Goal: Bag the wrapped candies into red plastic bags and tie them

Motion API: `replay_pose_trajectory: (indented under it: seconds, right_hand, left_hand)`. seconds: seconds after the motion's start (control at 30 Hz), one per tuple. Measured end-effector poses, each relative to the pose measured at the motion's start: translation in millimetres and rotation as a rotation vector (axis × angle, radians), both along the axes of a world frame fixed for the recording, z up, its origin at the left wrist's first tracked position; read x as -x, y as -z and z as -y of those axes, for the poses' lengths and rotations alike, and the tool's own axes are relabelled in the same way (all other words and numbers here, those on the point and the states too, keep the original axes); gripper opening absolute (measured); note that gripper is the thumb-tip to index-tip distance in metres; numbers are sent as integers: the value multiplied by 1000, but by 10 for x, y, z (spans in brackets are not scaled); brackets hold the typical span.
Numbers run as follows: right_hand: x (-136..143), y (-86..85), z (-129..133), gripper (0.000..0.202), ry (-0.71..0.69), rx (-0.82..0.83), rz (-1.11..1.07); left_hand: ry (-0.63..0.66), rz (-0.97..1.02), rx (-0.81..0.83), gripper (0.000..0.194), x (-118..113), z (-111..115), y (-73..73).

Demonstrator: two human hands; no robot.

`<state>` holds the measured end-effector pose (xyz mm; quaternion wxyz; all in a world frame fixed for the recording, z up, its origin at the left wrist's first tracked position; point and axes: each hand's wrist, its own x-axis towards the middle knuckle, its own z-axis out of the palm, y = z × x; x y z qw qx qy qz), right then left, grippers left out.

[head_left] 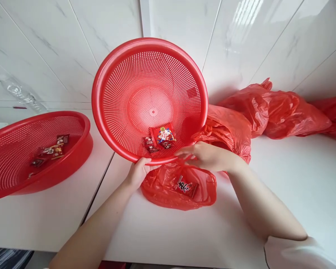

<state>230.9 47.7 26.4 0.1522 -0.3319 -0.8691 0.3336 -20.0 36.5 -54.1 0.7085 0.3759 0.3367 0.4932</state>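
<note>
A round red plastic mesh basket (152,74) is tipped toward me, its lower rim above an opened red plastic bag (159,198). My left hand (140,172) grips that lower rim, thumb on the inside. Several small wrapped snack packets (162,135) lie low on the basket's sloping wall. Beside the lower right of the rim is my right hand (205,156), fingers apart and stretched leftward, with nothing visible in it. A red packet with black lettering (186,186) shows in the bag's mouth, below my right hand.
On the left, a second red mesh basket (72,160) leans at a tilt, holding several snack packets (52,150). Several filled red plastic bags (294,112) line the tiled wall at right. A clear plastic bottle (21,93) lies at the back left. A seam runs across the white table (296,186).
</note>
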Motion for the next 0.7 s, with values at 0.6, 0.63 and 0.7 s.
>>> replay_pose_trajectory:
  seconds: [0.6,0.63,0.7]
  right_hand:
    - [458,418,-79,29,-3,-252,-235]
    - [452,414,-84,29,48,-149,-299]
    - [429,408,-97,30,146,127,-443]
  left_hand:
    - [-63,-6,9,26,-7,9,-10]
    - [-57,-10,14,27,-1,5,-14]
    - [-45,-11,21,30,9,0,-19]
